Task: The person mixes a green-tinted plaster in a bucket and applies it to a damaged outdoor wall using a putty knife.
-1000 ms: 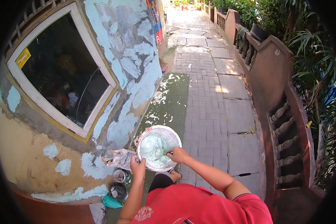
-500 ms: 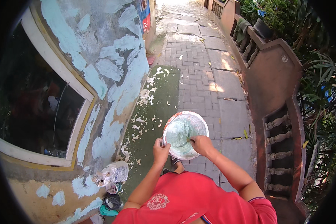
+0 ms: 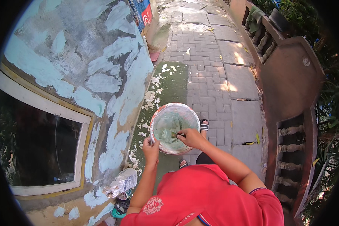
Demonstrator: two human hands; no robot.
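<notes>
A round white bucket (image 3: 153,130) with orange-red stains on its rim is held in front of me, tilted so its inside shows. Pale green paste (image 3: 168,122) smears its bottom and walls. My left hand (image 3: 151,150) grips the near left rim, thumb on the inside edge. My right hand (image 3: 192,138) reaches over the right side, closed around a short dark-handled tool (image 3: 181,135). The tool's tip lies in the paste, so I cannot tell its exact kind.
To the left stands a wall (image 3: 103,83) patched with pale blue, with a white-framed window (image 3: 81,150). Peeled flakes (image 3: 150,98) litter the green ground strip. A stained white container (image 3: 126,180) sits by the wall. Grey paving (image 3: 211,94) runs ahead; a brown balustrade (image 3: 290,75) borders the right.
The bucket and both hands have shifted left and slightly up in view. My right hand has moved further over the bucket, and the tool's handle now shows. A sandalled foot has come forward.
</notes>
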